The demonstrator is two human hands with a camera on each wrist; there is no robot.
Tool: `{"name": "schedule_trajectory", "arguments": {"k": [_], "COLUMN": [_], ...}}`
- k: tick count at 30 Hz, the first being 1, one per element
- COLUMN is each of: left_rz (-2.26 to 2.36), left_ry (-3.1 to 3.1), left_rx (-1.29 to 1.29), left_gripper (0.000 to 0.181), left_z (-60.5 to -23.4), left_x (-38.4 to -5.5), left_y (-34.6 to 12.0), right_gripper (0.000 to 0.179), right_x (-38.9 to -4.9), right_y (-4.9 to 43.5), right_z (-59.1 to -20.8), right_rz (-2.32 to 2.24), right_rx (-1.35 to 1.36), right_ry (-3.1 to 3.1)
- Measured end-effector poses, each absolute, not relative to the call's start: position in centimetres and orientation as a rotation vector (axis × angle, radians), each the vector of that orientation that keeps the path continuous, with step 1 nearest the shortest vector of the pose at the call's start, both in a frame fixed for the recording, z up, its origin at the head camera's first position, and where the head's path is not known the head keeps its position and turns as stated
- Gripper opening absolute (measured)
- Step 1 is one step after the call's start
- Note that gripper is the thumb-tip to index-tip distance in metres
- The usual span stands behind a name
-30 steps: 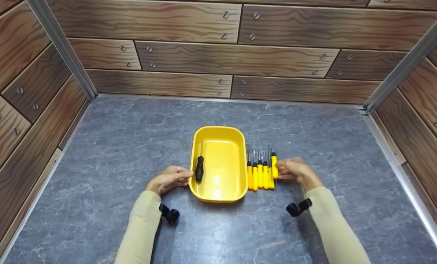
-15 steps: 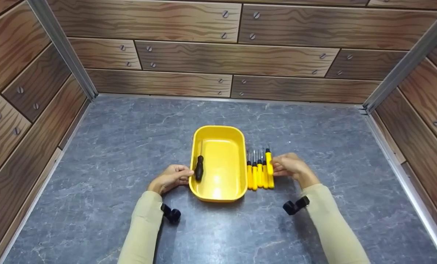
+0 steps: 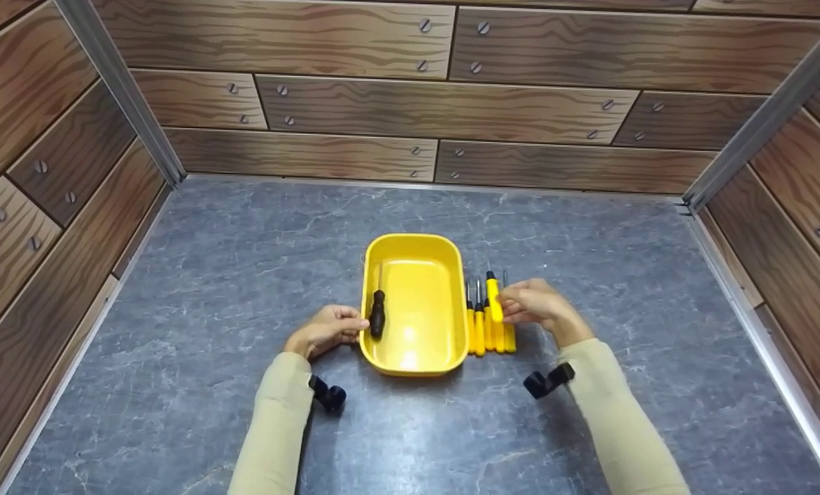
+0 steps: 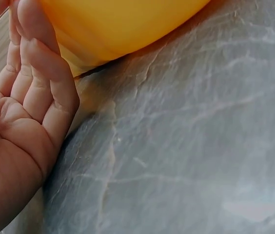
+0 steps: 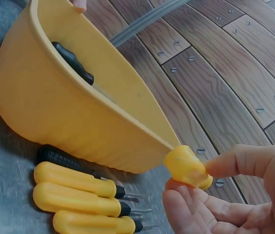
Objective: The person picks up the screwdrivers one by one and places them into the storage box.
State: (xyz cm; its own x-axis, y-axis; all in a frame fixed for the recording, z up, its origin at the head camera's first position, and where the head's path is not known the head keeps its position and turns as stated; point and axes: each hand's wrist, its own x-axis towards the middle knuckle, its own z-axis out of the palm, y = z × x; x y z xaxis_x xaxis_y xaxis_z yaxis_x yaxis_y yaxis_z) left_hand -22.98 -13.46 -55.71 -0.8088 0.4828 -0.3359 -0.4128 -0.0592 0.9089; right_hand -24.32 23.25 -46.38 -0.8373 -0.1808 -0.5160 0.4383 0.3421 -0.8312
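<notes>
Head view shows the right hand (image 3: pixel 537 306) pinching a slim yellow-and-black plastic-handled screwdriver (image 3: pixel 494 299) right of the rounded yellow plastic bin (image 3: pixel 420 309), pinched on its left by the left hand (image 3: pixel 328 327); a fingertip-only hold could let the screwdriver slip.

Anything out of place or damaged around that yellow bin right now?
Nothing looks spilled or damaged. One mild oddity, in colour only: the right wrist view shows a black handle between the yellow bin and the row of yellow screwdrivers. The black screwdriver inside the bin looks fine.
</notes>
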Motion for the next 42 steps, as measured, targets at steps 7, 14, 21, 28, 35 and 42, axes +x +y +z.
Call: {"name": "schedule_trajectory", "arguments": {"k": [7, 14, 21, 28, 35, 42], "left_rz": [1.921, 1.951, 1.941, 1.918, 1.929, 1.911], "left_ry": [1.592, 1.521, 1.518, 1.548, 1.54, 1.561], "left_rx": [0.087, 0.11, 0.105, 0.064, 0.057, 0.054], "left_gripper": [0.007, 0.003, 0.009, 0.011, 0.008, 0.011], "left_z": [-55.7, -55.8, -55.8, -55.6, -55.6, -55.8], "left_x": [-23.0, -23.0, -23.1, -23.1, -23.1, -23.1], "left_y": [-13.5, -13.6, -13.6, -13.5, -13.6, -13.6], "right_gripper": [0.043, 0.04, 0.045, 0.044, 0.042, 0.041], "right_x": [-24.3, -24.4, -24.5, -24.6, -24.8, -25.1], "right_y": [22.6, 21.9, 21.4, 21.1, 20.7, 20.0], "right_z": [-46.0, -45.6, -45.5, -45.1, -45.0, -45.0], "right_rz": [-1.541, -1.529, -1.546, -1.547, -1.567, -1.58], "right_rx": [0.206, 0.195, 0.207, 0.191, 0.172, 0.196], "right_ry": [2.076, 2.081, 2.082, 2.088, 2.063, 2.04]}}
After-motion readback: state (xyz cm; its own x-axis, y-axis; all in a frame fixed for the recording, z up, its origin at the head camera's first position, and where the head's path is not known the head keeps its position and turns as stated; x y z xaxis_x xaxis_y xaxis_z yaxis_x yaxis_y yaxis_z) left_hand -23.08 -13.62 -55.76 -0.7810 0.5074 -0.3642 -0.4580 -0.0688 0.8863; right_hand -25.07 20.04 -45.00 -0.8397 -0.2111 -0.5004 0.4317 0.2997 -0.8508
